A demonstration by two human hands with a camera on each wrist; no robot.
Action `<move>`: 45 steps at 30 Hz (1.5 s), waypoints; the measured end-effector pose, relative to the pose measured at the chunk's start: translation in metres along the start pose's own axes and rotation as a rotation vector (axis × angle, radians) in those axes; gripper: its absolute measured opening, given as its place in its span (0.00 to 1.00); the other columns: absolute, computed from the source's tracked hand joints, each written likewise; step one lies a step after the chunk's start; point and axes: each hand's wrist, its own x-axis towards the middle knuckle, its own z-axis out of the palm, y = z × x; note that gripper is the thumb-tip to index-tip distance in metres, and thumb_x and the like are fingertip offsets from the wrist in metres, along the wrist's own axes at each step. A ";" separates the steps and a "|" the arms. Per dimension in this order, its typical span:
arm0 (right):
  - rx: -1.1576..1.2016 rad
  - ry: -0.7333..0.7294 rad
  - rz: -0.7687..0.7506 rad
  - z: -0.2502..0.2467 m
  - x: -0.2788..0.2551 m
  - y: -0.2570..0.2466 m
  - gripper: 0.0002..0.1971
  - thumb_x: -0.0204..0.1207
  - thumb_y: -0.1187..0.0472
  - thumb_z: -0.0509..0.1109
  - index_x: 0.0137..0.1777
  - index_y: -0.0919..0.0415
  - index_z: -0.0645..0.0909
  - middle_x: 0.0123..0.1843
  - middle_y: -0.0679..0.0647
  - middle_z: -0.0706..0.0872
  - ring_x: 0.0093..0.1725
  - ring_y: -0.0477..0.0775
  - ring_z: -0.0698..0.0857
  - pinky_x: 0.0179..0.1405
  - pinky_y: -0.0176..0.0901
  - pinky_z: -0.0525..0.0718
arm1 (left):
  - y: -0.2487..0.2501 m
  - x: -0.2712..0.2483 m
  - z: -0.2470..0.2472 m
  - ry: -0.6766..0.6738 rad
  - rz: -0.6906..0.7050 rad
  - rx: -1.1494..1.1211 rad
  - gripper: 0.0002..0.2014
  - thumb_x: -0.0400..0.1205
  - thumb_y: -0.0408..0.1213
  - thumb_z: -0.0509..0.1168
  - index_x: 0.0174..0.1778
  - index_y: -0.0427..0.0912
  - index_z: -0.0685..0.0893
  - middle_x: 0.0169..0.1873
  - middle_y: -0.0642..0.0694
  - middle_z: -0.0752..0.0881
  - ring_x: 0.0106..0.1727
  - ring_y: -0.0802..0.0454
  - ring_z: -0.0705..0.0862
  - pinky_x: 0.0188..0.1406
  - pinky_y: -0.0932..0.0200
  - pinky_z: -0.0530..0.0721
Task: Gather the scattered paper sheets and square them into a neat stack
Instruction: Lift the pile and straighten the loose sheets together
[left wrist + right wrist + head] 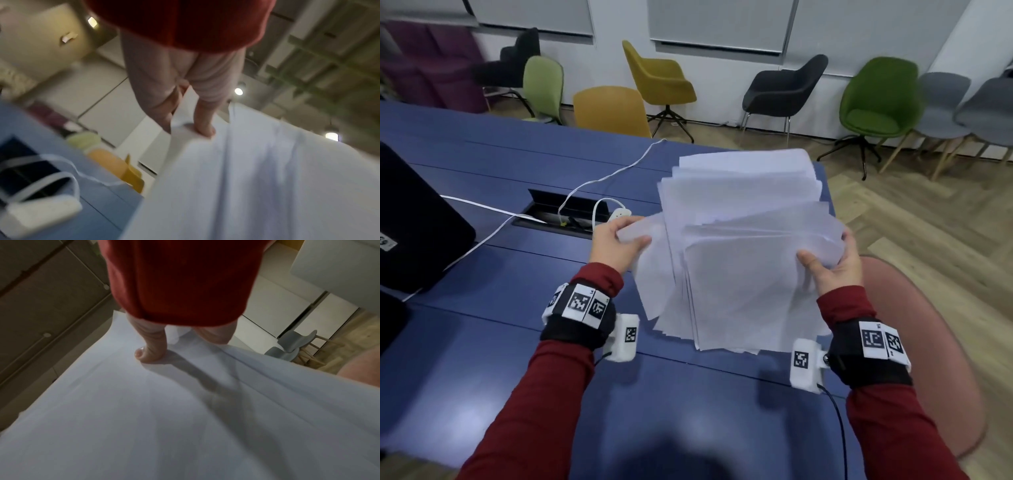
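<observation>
A loose bundle of white paper sheets [736,246] is held up over the blue table [517,284], fanned and uneven, its edges out of line. My left hand [616,240] pinches the bundle's left edge, thumb on top. My right hand [832,260] grips the right edge, thumb [149,353] pressed on the top sheet. The left wrist view shows my left thumb [204,125] on the paper sheets [257,186], the fingers underneath. In the right wrist view the paper sheets [164,418] fill the lower frame. The bundle's lower edges hang near the table.
A white cable [599,178] and a white power strip [619,214] lie by the open cable hatch [565,212] left of the papers. A dark case [414,222] sits at the table's left. A pink chair [928,342] stands at my right; several chairs line the far wall.
</observation>
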 end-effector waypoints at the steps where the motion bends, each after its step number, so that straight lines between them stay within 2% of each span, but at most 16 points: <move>1: -0.013 -0.007 0.021 0.001 -0.001 0.002 0.26 0.68 0.72 0.75 0.65 0.58 0.75 0.52 0.48 0.87 0.45 0.30 0.86 0.50 0.27 0.83 | 0.004 0.001 0.006 0.015 0.007 -0.060 0.13 0.72 0.23 0.71 0.48 0.42 0.85 0.40 0.52 0.85 0.46 0.53 0.83 0.56 0.58 0.79; 4: -0.011 -0.015 0.055 0.005 -0.003 0.008 0.16 0.69 0.71 0.74 0.58 0.69 0.82 0.33 0.33 0.90 0.36 0.29 0.87 0.43 0.25 0.85 | 0.007 -0.001 0.022 0.031 -0.006 -0.196 0.10 0.74 0.28 0.72 0.51 0.35 0.85 0.36 0.56 0.84 0.37 0.64 0.83 0.48 0.62 0.81; 7: 0.021 0.005 0.067 0.000 -0.002 0.011 0.14 0.70 0.72 0.74 0.55 0.67 0.83 0.31 0.30 0.89 0.34 0.31 0.87 0.41 0.23 0.85 | -0.003 -0.001 0.022 -0.058 -0.061 -0.362 0.35 0.63 0.61 0.75 0.55 0.36 0.85 0.35 0.63 0.88 0.38 0.71 0.84 0.46 0.64 0.83; 9: 0.032 0.024 0.073 -0.006 -0.001 0.010 0.09 0.70 0.72 0.73 0.50 0.66 0.84 0.29 0.31 0.89 0.31 0.31 0.86 0.37 0.22 0.83 | -0.017 -0.003 0.021 -0.158 -0.132 -0.322 0.41 0.50 0.70 0.75 0.53 0.47 0.82 0.38 0.65 0.89 0.47 0.66 0.86 0.54 0.58 0.84; 11: 0.049 0.039 0.086 -0.010 0.000 0.010 0.06 0.71 0.72 0.73 0.41 0.61 0.84 0.27 0.32 0.88 0.29 0.31 0.86 0.34 0.23 0.83 | -0.029 -0.006 0.021 -0.253 -0.157 -0.208 0.34 0.49 0.56 0.81 0.50 0.52 0.80 0.39 0.62 0.90 0.52 0.55 0.86 0.61 0.51 0.83; 15: 0.064 0.074 0.117 -0.011 -0.004 0.021 0.12 0.71 0.72 0.72 0.38 0.52 0.81 0.27 0.32 0.88 0.29 0.31 0.85 0.35 0.23 0.83 | -0.044 -0.013 0.030 -0.413 -0.112 -0.094 0.28 0.58 0.25 0.82 0.49 0.49 0.81 0.41 0.58 0.90 0.42 0.73 0.87 0.57 0.58 0.81; 20: 0.032 0.033 0.148 -0.005 -0.015 0.033 0.07 0.71 0.69 0.73 0.39 0.57 0.81 0.33 0.48 0.85 0.26 0.28 0.82 0.34 0.24 0.80 | -0.040 -0.019 0.040 -0.499 -0.058 0.019 0.36 0.52 0.45 0.83 0.58 0.46 0.83 0.55 0.46 0.88 0.56 0.54 0.86 0.61 0.56 0.80; 25: 0.050 0.074 0.069 -0.001 -0.006 0.017 0.08 0.71 0.71 0.73 0.44 0.58 0.82 0.30 0.35 0.87 0.29 0.24 0.83 0.35 0.18 0.79 | -0.032 -0.015 0.043 -0.467 -0.099 -0.071 0.29 0.49 0.51 0.80 0.46 0.56 0.83 0.46 0.55 0.89 0.44 0.71 0.85 0.58 0.54 0.80; 28: 0.031 0.014 0.021 -0.001 -0.003 0.008 0.11 0.72 0.72 0.71 0.50 0.57 0.82 0.38 0.37 0.88 0.35 0.25 0.85 0.41 0.17 0.81 | -0.034 -0.013 0.042 -0.494 -0.120 -0.158 0.47 0.45 0.64 0.79 0.60 0.48 0.76 0.57 0.47 0.84 0.61 0.54 0.82 0.66 0.55 0.77; 30: 0.027 -0.045 0.010 -0.001 -0.001 0.002 0.12 0.73 0.71 0.70 0.47 0.51 0.83 0.34 0.32 0.90 0.38 0.29 0.87 0.45 0.23 0.84 | -0.042 -0.014 0.039 -0.518 -0.126 -0.224 0.58 0.41 0.71 0.77 0.65 0.42 0.73 0.58 0.46 0.81 0.61 0.55 0.83 0.62 0.63 0.80; 32: 0.029 -0.058 -0.006 -0.001 0.001 -0.006 0.14 0.73 0.71 0.70 0.44 0.48 0.83 0.34 0.29 0.89 0.37 0.31 0.87 0.46 0.27 0.85 | -0.044 -0.016 0.035 -0.560 -0.150 -0.253 0.57 0.41 0.67 0.80 0.65 0.41 0.73 0.59 0.45 0.81 0.60 0.54 0.82 0.60 0.64 0.81; 34: 0.066 -0.038 -0.035 -0.001 0.002 -0.012 0.14 0.73 0.73 0.70 0.41 0.50 0.82 0.29 0.28 0.88 0.34 0.28 0.86 0.41 0.22 0.83 | -0.043 -0.018 0.032 -0.586 -0.127 -0.218 0.45 0.45 0.51 0.85 0.59 0.48 0.77 0.56 0.52 0.85 0.57 0.61 0.85 0.62 0.59 0.80; 38: 0.098 -0.084 -0.050 -0.011 0.001 -0.004 0.09 0.70 0.71 0.73 0.42 0.56 0.84 0.31 0.32 0.90 0.35 0.30 0.86 0.43 0.26 0.83 | -0.038 -0.016 0.033 -0.387 -0.055 -0.193 0.24 0.59 0.24 0.81 0.47 0.49 0.85 0.38 0.61 0.92 0.44 0.67 0.89 0.54 0.62 0.83; 42: 0.065 -0.218 0.091 -0.015 -0.019 0.022 0.22 0.54 0.47 0.83 0.45 0.54 0.82 0.33 0.26 0.88 0.38 0.26 0.86 0.41 0.19 0.80 | -0.052 -0.014 0.037 -0.434 -0.077 -0.222 0.33 0.56 0.25 0.83 0.59 0.42 0.83 0.48 0.56 0.90 0.48 0.65 0.87 0.54 0.66 0.85; 44: 0.057 -0.263 0.150 -0.012 -0.027 0.032 0.33 0.41 0.32 0.80 0.43 0.52 0.82 0.32 0.26 0.88 0.36 0.25 0.86 0.39 0.19 0.81 | -0.058 -0.016 0.044 -0.456 -0.090 -0.159 0.28 0.55 0.28 0.84 0.52 0.41 0.86 0.41 0.58 0.91 0.43 0.68 0.87 0.50 0.66 0.85; 45: 0.054 -0.265 0.166 -0.009 -0.029 0.035 0.31 0.44 0.34 0.81 0.43 0.53 0.83 0.32 0.27 0.88 0.36 0.26 0.86 0.40 0.21 0.82 | -0.059 -0.017 0.048 -0.450 -0.093 -0.142 0.22 0.57 0.25 0.82 0.45 0.42 0.87 0.34 0.61 0.91 0.38 0.71 0.86 0.45 0.70 0.85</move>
